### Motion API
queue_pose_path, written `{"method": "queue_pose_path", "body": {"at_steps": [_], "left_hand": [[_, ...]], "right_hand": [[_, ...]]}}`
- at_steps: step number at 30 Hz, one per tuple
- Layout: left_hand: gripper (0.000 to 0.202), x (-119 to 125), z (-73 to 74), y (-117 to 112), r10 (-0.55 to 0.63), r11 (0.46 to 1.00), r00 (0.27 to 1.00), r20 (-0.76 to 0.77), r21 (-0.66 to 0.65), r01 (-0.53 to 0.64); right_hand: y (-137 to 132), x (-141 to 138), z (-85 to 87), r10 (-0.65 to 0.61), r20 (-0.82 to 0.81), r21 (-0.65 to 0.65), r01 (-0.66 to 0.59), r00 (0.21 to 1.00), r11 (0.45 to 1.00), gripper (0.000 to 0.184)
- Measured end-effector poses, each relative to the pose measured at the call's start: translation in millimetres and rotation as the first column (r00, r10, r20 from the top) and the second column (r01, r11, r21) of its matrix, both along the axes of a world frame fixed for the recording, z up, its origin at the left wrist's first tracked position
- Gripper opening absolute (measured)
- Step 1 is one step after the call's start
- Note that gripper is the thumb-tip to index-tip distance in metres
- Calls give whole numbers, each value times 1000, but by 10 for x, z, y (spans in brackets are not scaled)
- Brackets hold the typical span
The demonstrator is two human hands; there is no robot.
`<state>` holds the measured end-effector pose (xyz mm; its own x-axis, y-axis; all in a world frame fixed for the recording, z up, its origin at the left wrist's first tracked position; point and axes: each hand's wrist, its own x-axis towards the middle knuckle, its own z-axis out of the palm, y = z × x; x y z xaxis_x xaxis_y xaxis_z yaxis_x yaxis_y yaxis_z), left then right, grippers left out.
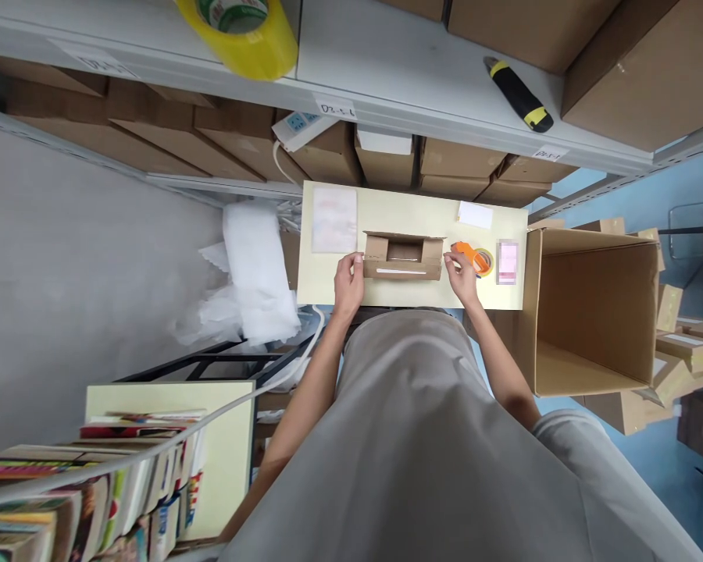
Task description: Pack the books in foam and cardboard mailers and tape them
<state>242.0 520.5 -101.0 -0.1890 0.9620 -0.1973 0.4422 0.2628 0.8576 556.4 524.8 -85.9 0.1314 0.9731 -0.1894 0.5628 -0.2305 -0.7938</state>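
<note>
"Where's the small carton (403,270)?"

"On the counter (322,281), in front of the person, its top open and flaps standing up. A pale strip runs along its near side."

"And the hands?"

"One at each end of it. The left hand (348,287) has its fingers curled in, tips touching the carton's left end — whether they grip it, I can't tell. The right hand (462,279) is at the right end, thumb and forefinger drawn narrow; I can't tell if they touch the cardboard."

"What's around the carton?"

"To its left, a flat whitish sheet (334,220). Just right of it, by the right hand, an orange tape dispenser (465,251); farther right, a blurred pink item (507,261). A white card (475,215) lies behind and to the right."

"Beyond that?"

"A big open box (597,312) stands well to the carton's right, a white roll (261,269) well to its left. Past its far side there's a shelf (387,62) — with a yellow tape roll (269,56) and a black-and-yellow cutter (520,95)."
</note>
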Motion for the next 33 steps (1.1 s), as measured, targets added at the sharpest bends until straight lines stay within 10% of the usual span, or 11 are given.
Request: {"method": "queue_pose_path", "body": {"at_steps": [9, 13, 16, 26, 33], "left_hand": [[16, 79, 192, -83, -222, 975, 941, -257, -31, 222], [71, 155, 202, -200, -447, 891, 825, -346, -88, 446], [73, 238, 215, -173, -517, 849, 759, -394, -121, 515], [97, 30, 381, -229, -312, 942, 821, -478, -44, 332], [101, -109, 114, -83, -328, 944, 881, -342, -84, 319]], "right_hand": [[479, -193, 22, 253, 182, -31, -252, 950, 967, 58], [552, -453, -30, 252, 278, -123, -226, 927, 966, 88], [569, -583, -7, 267, 342, -149, -228, 901, 962, 96], [180, 60, 172, 130, 309, 65, -157, 942, 985, 65], [-22, 19, -84, 178, 381, -25, -182, 907, 983, 71]]}}
